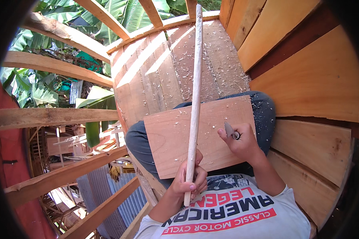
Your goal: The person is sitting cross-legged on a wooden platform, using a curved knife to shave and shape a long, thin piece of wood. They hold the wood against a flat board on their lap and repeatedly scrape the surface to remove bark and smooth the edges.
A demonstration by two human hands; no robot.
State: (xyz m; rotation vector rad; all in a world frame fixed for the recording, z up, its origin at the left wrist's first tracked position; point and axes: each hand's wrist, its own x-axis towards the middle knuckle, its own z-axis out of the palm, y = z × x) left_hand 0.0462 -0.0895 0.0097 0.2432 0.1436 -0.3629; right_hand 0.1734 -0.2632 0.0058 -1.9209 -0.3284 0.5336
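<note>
My left hand [188, 178] is wrapped round the lower end of a long pale wooden stick [196, 83], which looks stripped of its bark. The stick runs from near my shirt up past the far edge of the floor. In my right hand [243, 142] is a knife, its short grey blade [229, 130] showing above the thumb and the end of its handle at the fist. The blade is apart from the stick. Across my lap lies a flat wooden board [167, 135] with small shavings on it; both hands are over or beside it.
Pale shavings are scattered over the plank floor [147, 67] ahead and on my trousers [263, 109]. A wooden railing [60, 116] with gaps runs along the left, with banana leaves [135, 18] and corrugated sheets [121, 199] beyond. A plank wall [307, 75] stands close on the right.
</note>
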